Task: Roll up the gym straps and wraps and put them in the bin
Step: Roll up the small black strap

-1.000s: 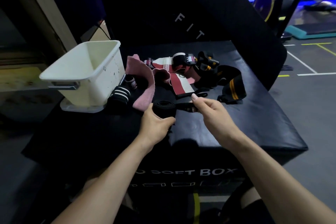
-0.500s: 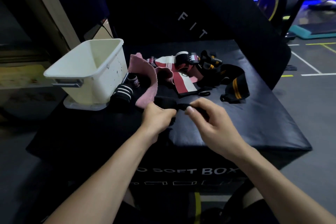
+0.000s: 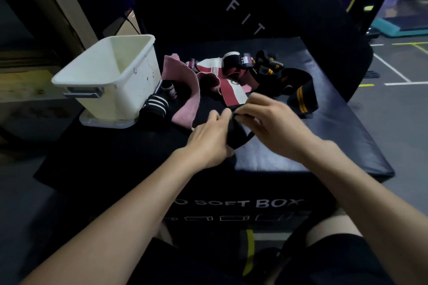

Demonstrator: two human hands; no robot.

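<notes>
Both hands meet over front of soft box (image 3: 312, 152). Left hand (image 3: 208, 141) curled round black strap (image 3: 236, 132), thumb and fingers at its top edge. Right hand (image 3: 271, 122) pinches same strap from other side, fingers bent; loose end loops below between hands. Motion blur on fingers, exact grip unclear. White bin (image 3: 111, 76) stands at left on box. Just beside bin: black-and-white striped roll (image 3: 154, 107). Behind hands: pink wrap (image 3: 185, 90), red-and-white wrap (image 3: 231, 92), black-and-yellow wrap (image 3: 303, 97), heaped unrolled.

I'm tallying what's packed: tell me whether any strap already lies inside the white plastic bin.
No: the visible inside of the white plastic bin shows only bare walls, holding no strap.
</notes>
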